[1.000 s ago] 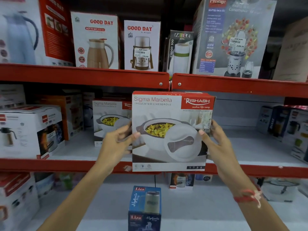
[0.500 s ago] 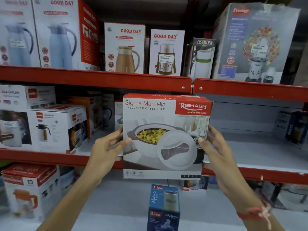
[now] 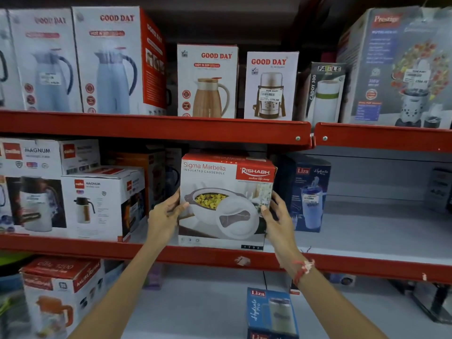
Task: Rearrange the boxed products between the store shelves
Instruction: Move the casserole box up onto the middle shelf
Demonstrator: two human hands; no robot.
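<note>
The casserole box held between both hands is printed cardboard with a smooth, slightly glossy face. Below the grip, the shelf edge is red painted metal, chipped in spots. Right of the grip, the shelf board looks matt pale grey. A red thread band wraps the right wrist.

The jug box is cut off at left.
</note>
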